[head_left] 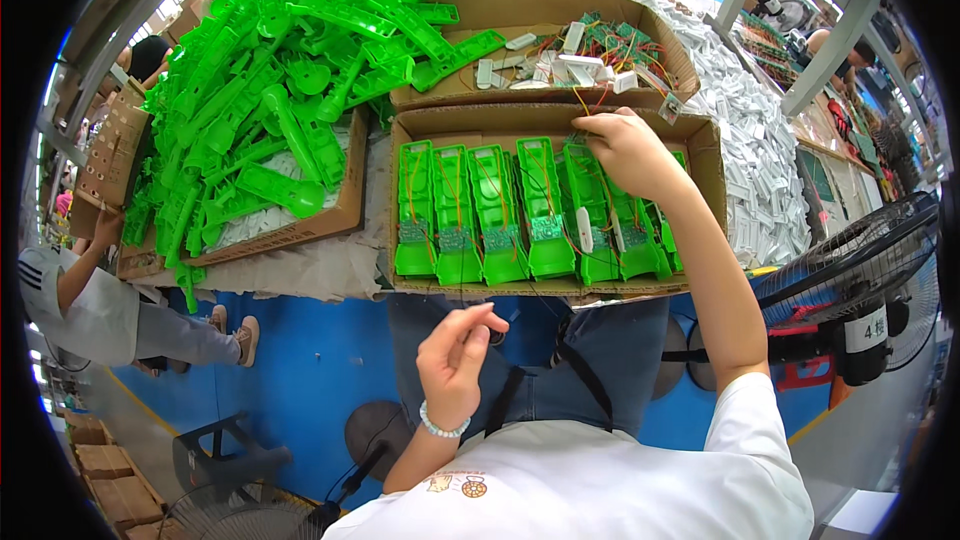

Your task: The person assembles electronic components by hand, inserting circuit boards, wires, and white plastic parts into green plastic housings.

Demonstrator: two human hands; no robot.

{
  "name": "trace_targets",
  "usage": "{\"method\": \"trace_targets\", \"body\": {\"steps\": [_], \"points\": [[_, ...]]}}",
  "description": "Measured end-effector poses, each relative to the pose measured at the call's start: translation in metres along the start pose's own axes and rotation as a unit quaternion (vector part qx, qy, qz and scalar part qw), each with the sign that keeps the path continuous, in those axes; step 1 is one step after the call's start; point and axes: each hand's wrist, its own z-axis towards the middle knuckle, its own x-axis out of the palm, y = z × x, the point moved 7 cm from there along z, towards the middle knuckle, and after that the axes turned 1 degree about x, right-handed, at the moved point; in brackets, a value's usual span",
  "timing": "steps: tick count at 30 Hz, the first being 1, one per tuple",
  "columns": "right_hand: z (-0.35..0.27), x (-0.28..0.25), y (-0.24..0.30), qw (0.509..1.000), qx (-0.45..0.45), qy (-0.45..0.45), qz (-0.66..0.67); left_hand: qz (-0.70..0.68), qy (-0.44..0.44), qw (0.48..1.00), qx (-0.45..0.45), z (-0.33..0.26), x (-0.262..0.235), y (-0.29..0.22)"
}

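Head view: my right hand [628, 148] is stretched out over the far edge of the cardboard tray [556, 288], fingers curled down onto the top end of one of the green plastic shells [590, 202] standing in the row. Whether I pinch a wire there or only press the shell, I cannot tell. My left hand [455, 360] hangs loose and half open near my lap, holding nothing. I judge I am seating or checking a wired shell in the row; the next move needs a fine grip with the fingertips, without snagging the thin wires. The shells below my right hand are bright green, long and narrow, side by side, each with a small circuit board [545, 230] and orange wires
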Motion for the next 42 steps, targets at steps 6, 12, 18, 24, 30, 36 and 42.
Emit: {"method": "trace_targets", "body": {"steps": [6, 12, 18, 24, 30, 36, 42], "points": [[0.013, -0.036, 0.012, 0.904, 0.021, -0.082, 0.418, -0.028, 0.009, 0.999, -0.035, -0.007, -0.013, 0.007], [0.004, -0.05, 0.037, 0.848, 0.034, -0.108, 0.517, -0.031, 0.009, 0.999, -0.004, 0.009, -0.014, -0.008], [-0.033, -0.052, 0.08, 0.793, 0.048, -0.094, 0.601, 0.006, 0.018, 0.99, 0.141, 0.041, 0.004, -0.05], [-0.081, -0.038, 0.114, 0.809, 0.071, -0.174, 0.556, -0.127, -0.007, 0.976, 0.179, 0.066, 0.04, -0.079], [-0.111, -0.035, 0.124, 0.887, 0.056, -0.181, 0.421, -0.089, -0.039, 0.976, 0.194, 0.059, 0.033, -0.064], [-0.113, -0.059, 0.123, 0.912, -0.077, -0.195, 0.352, -0.185, 0.031, 0.979, 0.085, 0.053, 0.034, -0.059], [-0.119, -0.025, 0.109, 0.841, -0.008, -0.082, 0.534, -0.169, 0.084, 0.981, 0.052, 0.046, 0.047, -0.061]]}}
